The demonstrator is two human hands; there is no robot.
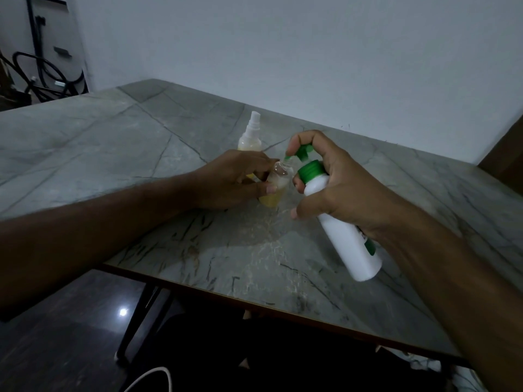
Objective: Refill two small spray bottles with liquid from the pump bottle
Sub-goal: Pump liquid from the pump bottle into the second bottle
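I see a grey marble-patterned table (119,154) with dark veins running across its top and a thin brown edge along the near side. A dark metal table leg (138,315) slants down under the near-left corner. Below it, the dark glossy floor (70,321) shows one small bright reflection of a lamp. A white cable (152,374) loops on the floor near the bottom edge. A plain white wall (283,46) stands behind the table. At the far left I make out black hoses or cables (42,72) coiled beside a pale panel. A brown surface (506,154) juts in at the right edge; I cannot tell what it is.
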